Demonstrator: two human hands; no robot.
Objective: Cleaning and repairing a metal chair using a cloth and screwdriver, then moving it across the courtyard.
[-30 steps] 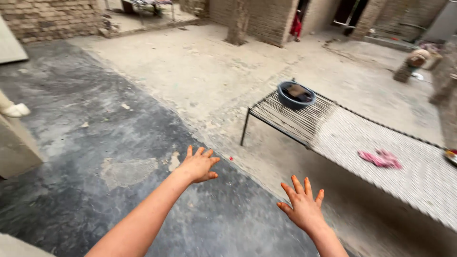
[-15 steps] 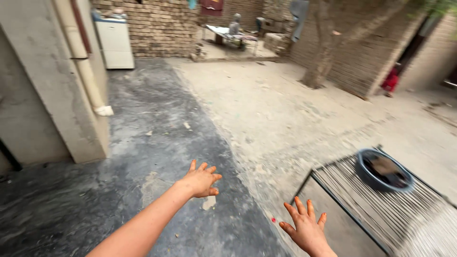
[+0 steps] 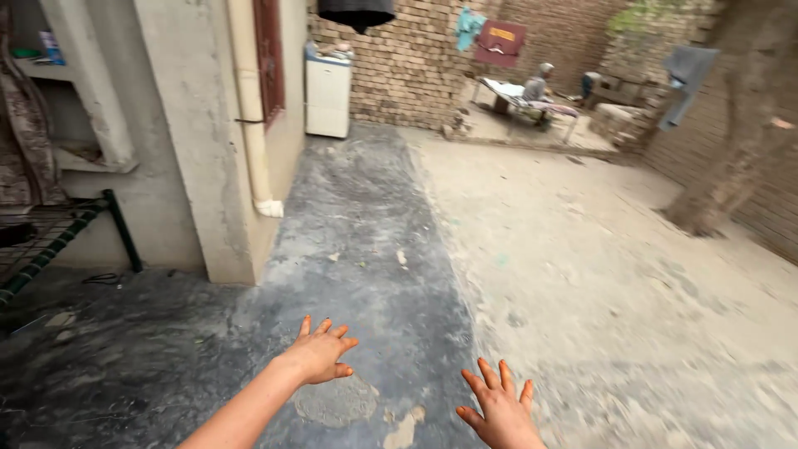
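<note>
Here, a dark wet strip of floor [image 3: 366, 249] runs ahead of both hands, dry ground to its right. Far beyond the hands stands a brick wall [image 3: 399, 66] with a dark red rectangular sign [image 3: 501, 41] hung on it. Ahead and left of them is a white box-shaped appliance [image 3: 327, 96] beside a cream drainpipe [image 3: 249, 108]. The left hand [image 3: 320, 353] and right hand [image 3: 501, 407] hover above the floor, fingers spread apart, each grip open and holding nothing.
</note>
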